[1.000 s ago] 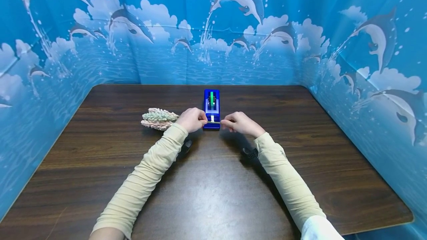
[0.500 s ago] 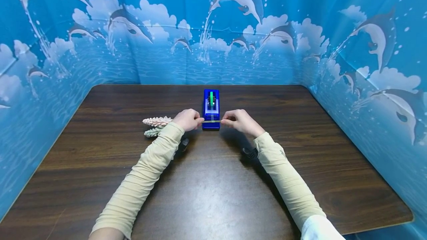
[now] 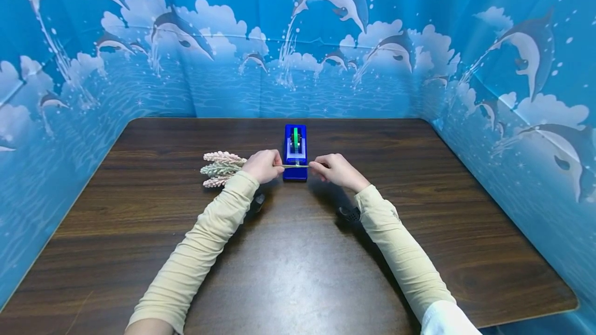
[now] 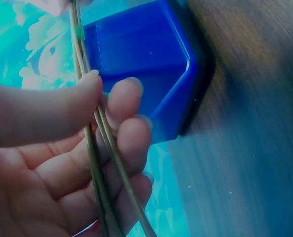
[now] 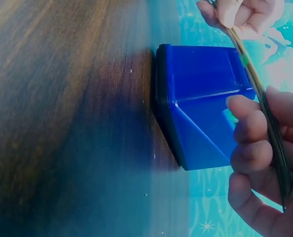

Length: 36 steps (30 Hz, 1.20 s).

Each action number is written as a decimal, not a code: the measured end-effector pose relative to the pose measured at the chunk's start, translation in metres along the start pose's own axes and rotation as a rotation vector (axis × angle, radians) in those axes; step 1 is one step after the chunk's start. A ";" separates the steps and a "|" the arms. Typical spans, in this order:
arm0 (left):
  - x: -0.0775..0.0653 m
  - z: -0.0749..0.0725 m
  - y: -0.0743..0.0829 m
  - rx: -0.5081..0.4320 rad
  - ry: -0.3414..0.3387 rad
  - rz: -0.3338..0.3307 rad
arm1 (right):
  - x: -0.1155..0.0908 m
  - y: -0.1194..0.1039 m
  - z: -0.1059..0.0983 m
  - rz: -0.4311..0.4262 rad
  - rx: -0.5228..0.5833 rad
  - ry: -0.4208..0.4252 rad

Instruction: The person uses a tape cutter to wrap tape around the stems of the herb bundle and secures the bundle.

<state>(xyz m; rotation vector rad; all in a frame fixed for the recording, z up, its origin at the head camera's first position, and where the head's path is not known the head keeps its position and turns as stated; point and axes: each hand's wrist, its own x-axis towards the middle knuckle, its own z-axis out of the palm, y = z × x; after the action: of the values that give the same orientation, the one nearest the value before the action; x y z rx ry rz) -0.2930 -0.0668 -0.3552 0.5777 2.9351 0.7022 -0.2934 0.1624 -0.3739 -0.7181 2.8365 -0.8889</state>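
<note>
A bunch of pale pink and green flower sprigs (image 3: 221,170) fans out left of my left hand (image 3: 264,166). That hand pinches their thin stems (image 4: 104,126) between thumb and fingers. My right hand (image 3: 336,169) pinches the far end of the same stems, which lie level between both hands. A short band of green tape (image 5: 245,60) wraps the stems between the hands. Right under them stands a blue tape dispenser (image 3: 295,175) with a green tape roll (image 3: 295,138) in it, its front end nearer me.
The dark wood table (image 3: 298,262) stretches out on all sides of the dispenser. A blue curtain (image 3: 298,81) printed with dolphins hangs along its back and sides. Black wrist cameras (image 3: 349,214) sit under both wrists.
The stems have turned about their length, so the flower heads changed places and three now show. The stems sit slightly farther from me. The left hand shifted slightly left; the dispenser stayed put.
</note>
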 end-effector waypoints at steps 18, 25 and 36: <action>0.004 0.005 0.000 -0.024 0.106 0.001 | 0.002 -0.001 0.004 -0.045 0.020 0.160; 0.003 0.009 0.001 -0.016 0.123 -0.030 | 0.005 0.000 0.009 -0.018 0.018 0.165; 0.007 0.013 -0.003 -0.041 0.096 -0.004 | 0.008 -0.001 0.017 0.052 0.002 0.200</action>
<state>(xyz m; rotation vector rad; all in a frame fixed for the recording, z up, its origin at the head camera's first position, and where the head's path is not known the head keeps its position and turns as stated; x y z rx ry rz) -0.2982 -0.0612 -0.3684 0.5500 3.0000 0.8105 -0.2964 0.1495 -0.3869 -0.5831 3.0106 -1.0092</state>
